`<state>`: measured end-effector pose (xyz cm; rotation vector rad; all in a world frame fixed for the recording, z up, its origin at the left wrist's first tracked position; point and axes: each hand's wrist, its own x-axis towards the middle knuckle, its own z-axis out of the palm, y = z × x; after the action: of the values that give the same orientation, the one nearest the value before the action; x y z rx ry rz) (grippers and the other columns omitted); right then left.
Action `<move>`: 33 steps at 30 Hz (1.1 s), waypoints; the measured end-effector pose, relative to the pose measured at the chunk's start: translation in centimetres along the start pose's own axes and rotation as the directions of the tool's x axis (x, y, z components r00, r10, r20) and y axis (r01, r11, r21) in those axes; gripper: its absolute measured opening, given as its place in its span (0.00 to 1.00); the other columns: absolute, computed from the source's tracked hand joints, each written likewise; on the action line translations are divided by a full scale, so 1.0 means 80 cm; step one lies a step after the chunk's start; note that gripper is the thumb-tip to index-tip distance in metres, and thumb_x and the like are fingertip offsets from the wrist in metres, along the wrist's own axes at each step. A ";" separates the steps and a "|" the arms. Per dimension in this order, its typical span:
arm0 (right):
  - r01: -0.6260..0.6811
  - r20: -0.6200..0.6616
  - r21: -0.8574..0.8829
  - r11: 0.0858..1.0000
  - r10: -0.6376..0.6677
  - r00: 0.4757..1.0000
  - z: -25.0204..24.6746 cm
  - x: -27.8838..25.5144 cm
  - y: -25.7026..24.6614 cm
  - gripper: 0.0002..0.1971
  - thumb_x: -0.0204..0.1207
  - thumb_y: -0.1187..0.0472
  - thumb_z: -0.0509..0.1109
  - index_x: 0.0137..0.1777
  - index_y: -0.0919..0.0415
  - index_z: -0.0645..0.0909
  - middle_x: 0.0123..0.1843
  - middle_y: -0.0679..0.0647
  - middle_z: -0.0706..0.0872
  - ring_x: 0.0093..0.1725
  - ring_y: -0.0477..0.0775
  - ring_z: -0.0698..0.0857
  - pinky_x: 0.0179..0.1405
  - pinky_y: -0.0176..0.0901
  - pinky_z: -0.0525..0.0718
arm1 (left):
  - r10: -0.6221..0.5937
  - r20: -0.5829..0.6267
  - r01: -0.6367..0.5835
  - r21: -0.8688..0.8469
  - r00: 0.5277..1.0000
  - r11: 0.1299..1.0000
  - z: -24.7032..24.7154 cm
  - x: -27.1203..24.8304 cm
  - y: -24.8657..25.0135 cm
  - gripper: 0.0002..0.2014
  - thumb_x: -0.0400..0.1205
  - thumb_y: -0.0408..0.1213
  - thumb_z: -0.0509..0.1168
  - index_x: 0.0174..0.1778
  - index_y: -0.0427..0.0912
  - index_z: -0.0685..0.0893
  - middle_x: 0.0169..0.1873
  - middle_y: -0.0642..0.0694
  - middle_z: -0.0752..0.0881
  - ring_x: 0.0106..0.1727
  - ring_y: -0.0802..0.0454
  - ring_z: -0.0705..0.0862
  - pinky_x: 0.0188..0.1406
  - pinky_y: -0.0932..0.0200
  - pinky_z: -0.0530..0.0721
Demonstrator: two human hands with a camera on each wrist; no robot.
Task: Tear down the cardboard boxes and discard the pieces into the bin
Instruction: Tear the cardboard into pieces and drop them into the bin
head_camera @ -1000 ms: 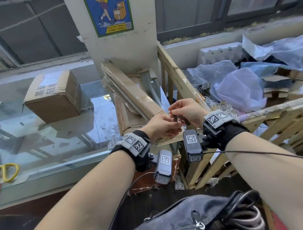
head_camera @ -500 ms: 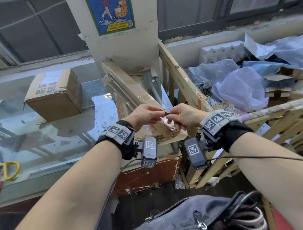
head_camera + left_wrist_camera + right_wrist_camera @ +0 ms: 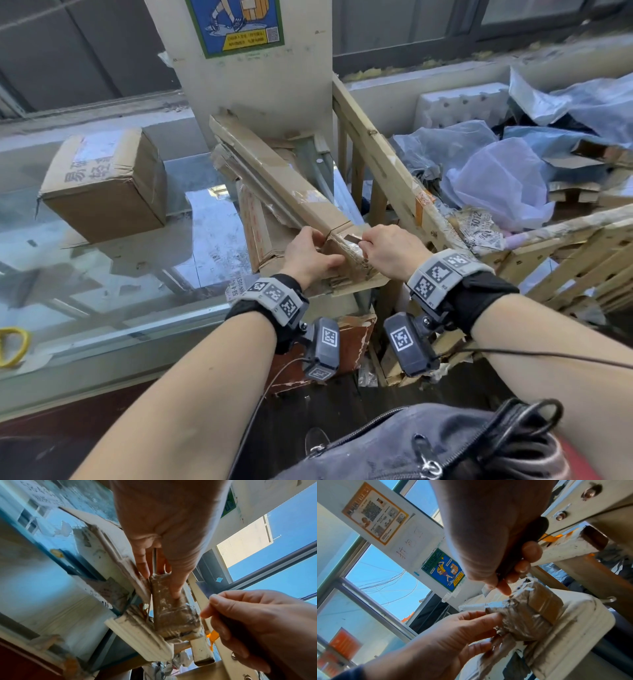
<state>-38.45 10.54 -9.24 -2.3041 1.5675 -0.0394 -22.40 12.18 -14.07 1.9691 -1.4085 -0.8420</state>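
A long flattened cardboard box [image 3: 274, 174] leans against the white pillar, its taped near end [image 3: 173, 609] pointing at me. My left hand [image 3: 313, 251] grips that end, thumb on the tape and fingers on the far side [image 3: 142, 563]. My right hand [image 3: 387, 246] holds a dark-handled cutter [image 3: 522, 545], and its short blade [image 3: 352, 237] lies on the taped end between the hands. A wooden slatted bin [image 3: 383, 154] stands directly to the right, holding plastic bags and cardboard scraps.
A sealed brown box [image 3: 106, 185] sits on the glass-topped counter [image 3: 102, 308] at the left. Yellow-handled scissors [image 3: 13, 346] lie at the counter's left edge. A dark bag [image 3: 428, 445] hangs below my arms. Foam packing [image 3: 459, 106] leans behind the bin.
Both hands were together at the cutter. They have moved forward and apart. The left hand now grips the box's taped end and the blade lies on the tape.
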 end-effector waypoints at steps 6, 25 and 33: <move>0.034 0.025 -0.203 0.979 -0.029 0.999 0.001 -0.004 -0.004 0.16 0.86 0.56 0.50 0.59 0.62 0.77 0.60 0.62 0.84 0.58 0.66 0.82 0.49 0.52 0.74 | -0.002 0.036 0.002 -0.020 0.999 1.000 0.007 0.006 0.001 0.23 0.66 0.46 0.81 0.52 0.45 0.80 0.49 0.50 0.85 0.50 0.52 0.82 0.50 0.56 0.80; 0.023 0.172 -0.266 0.964 0.024 0.985 -0.002 0.008 -0.037 0.10 0.80 0.61 0.57 0.56 0.61 0.77 0.59 0.60 0.84 0.56 0.62 0.83 0.47 0.49 0.76 | -0.116 0.199 0.156 -0.198 0.973 0.968 0.008 0.023 -0.015 0.10 0.84 0.48 0.64 0.47 0.44 0.78 0.37 0.48 0.80 0.32 0.54 0.76 0.28 0.60 0.75; 0.030 0.211 -0.250 0.968 0.024 0.977 0.006 0.013 -0.047 0.12 0.80 0.61 0.58 0.59 0.60 0.79 0.56 0.57 0.84 0.56 0.59 0.83 0.49 0.49 0.78 | -0.137 0.244 0.202 -0.267 0.960 0.942 0.006 0.020 -0.015 0.08 0.84 0.45 0.63 0.51 0.43 0.78 0.35 0.50 0.78 0.31 0.58 0.74 0.19 0.68 0.73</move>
<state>-34.56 10.94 -8.74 -2.4035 1.5335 0.4167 -21.62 10.92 -15.51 1.8297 -1.1621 -1.3064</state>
